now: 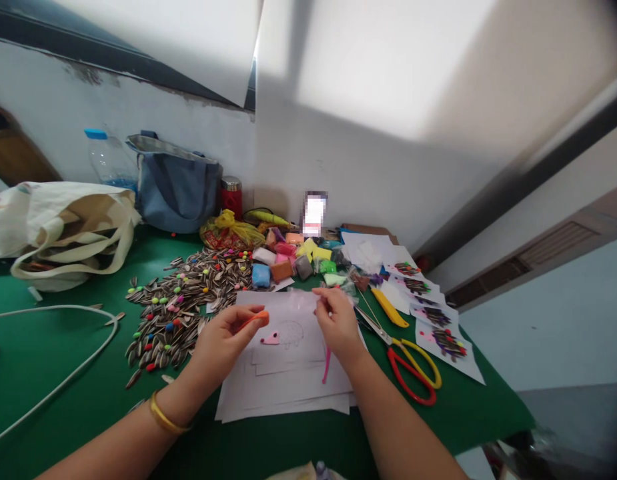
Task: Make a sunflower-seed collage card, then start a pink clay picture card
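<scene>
White paper sheets [288, 393] lie before me, the top one bearing a pencil-drawn outline [291, 335] with a pink pointed clay piece [271, 339] at its left. Above the left part of the sheets, my left hand [229, 333] pinches a piece of orange clay [259, 319]. My right hand [337, 320] is over the right part, its thumb and index finger close together; a faint clear film seems to be at the fingertips, too indistinct to be sure. A pink stick tool [327, 365] lies partly under the right wrist.
Sunflower seeds with coloured bits [183, 307] spread at the left. Wrapped clay packs [281, 270] lie behind the sheets. Scissors [413, 367], a yellow cutter [389, 308] and decorated cards [448, 343] are at the right. Behind stand bags [175, 193], a bottle [105, 160] and a phone [315, 213].
</scene>
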A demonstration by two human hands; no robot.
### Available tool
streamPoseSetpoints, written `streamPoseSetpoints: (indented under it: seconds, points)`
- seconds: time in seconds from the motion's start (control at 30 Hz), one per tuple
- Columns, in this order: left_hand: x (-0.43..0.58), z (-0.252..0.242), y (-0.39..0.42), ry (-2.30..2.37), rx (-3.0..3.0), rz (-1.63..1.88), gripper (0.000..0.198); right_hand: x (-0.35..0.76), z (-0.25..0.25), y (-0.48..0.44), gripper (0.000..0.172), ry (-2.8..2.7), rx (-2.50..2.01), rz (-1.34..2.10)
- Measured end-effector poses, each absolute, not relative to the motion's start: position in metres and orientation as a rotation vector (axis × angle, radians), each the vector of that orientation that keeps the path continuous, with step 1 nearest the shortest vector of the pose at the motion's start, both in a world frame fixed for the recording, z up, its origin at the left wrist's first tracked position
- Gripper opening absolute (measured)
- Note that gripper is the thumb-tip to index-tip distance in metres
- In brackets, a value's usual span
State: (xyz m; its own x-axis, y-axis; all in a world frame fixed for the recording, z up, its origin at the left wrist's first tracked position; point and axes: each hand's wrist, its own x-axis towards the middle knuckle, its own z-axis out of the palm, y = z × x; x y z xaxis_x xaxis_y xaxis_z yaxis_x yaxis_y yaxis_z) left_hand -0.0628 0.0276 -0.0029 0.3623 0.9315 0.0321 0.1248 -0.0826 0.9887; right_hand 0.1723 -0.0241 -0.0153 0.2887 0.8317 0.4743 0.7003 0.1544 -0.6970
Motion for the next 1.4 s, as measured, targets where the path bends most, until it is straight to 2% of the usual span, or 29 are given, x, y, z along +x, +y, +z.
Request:
streamPoseSetpoints:
  seconds: [0.23, 0.3, 0.43, 0.57, 0.7, 0.83, 0.93, 1.1, 1.23, 1.4]
  points:
    - [-0.058, -0.002, 0.022, 0.8, 0.997, 0.814, 0.053, 0.19, -0.024, -0.019, 0.06, -1.539, -1.86, 0.193]
    - [-0.059, -0.004, 0.022, 0.733, 0.858, 0.762, 0.049, 0.187, -0.024, -0.021, 0.057, -1.586, -1.87, 0.139]
    - [-0.062, -0.004, 0.023, 0.654, 0.678, 0.716, 0.025, 0.184, -0.022, -0.023, 0.05, -1.632, -1.824, 0.013]
    - [-0.063, -0.001, 0.024, 0.653, 0.611, 0.71, 0.016, 0.183, -0.017, -0.024, 0.044, -1.616, -1.799, -0.005]
    - [-0.062, -0.001, 0.025, 0.625, 0.648, 0.731, 0.04, 0.18, -0.013, -0.027, 0.026, -1.771, -1.719, 0.156]
    - [-0.063, 0.0, 0.026, 0.608, 0.667, 0.78, 0.051, 0.175, -0.014, -0.029, 0.022, -1.986, -1.659, 0.299]
    - [-0.063, 0.001, 0.026, 0.592, 0.637, 0.799, 0.049, 0.172, -0.016, -0.03, 0.027, -2.05, -1.682, 0.329]
    - [-0.062, 0.0, 0.025, 0.574, 0.516, 0.72, 0.03, 0.168, -0.019, -0.03, 0.032, -2.071, -1.672, 0.331]
    - [-0.061, -0.003, 0.024, 0.604, 0.607, 0.716, 0.035, 0.167, -0.018, -0.029, 0.032, -2.073, -1.644, 0.329]
    - [-0.063, -0.003, 0.024, 0.614, 0.653, 0.733, 0.031, 0.172, -0.018, -0.03, 0.034, -2.073, -1.644, 0.281]
